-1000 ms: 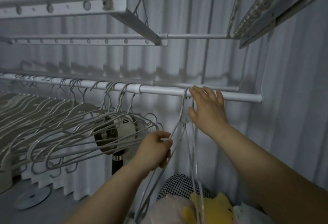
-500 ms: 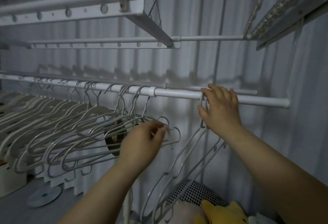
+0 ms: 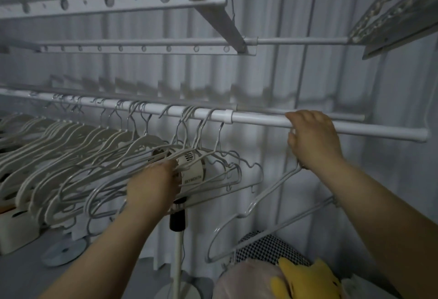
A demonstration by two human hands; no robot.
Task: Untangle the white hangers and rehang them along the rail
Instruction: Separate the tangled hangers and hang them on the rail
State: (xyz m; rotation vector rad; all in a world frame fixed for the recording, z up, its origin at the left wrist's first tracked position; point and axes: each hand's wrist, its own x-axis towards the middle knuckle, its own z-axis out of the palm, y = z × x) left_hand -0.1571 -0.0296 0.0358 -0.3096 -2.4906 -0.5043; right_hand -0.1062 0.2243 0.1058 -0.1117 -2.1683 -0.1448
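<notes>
1. Right hand (image 3: 312, 142): fingers (image 3: 305, 117) are pressed together and curled over the top of the white round metal rail (image 3: 379, 130). The thumb is set below the rail.
2. Loose white wire hangers (image 3: 258, 206) are hung directly below those fingers. The neck emerges from under the palm and the hook is hidden by it. Whether a hook is pinched as well cannot be told, nor whether it is one hanger or two.
3. Their frames are tilted, with the low ends swung down and to the left of the right fingers.
4. Left hand (image 3: 154, 187): fingers (image 3: 169, 167) are kept together and pushed forward into the packed row of white hangers (image 3: 90, 170). The tips are blurred among the wires, so whether a wire is pinched cannot be told.
5. That row is hooked on the rail, well left of the right fingers. Its wires are crossed and overlapped around the left fingertips.
6. A white sleeve joint (image 3: 228, 116) on the rail is seen between the row's last hook and the right fingers.
7. A cream fan motor housing (image 3: 193, 170) is seen just beyond the left fingertips, behind the wires. Its black pole collar (image 3: 177, 220) is seen below that hand.
8. Black-and-white checked fabric (image 3: 267, 246) and a yellow soft item (image 3: 305, 279) are seen far below the right fingers.
9. White perforated bars (image 3: 113, 0) are mounted above both hands.
</notes>
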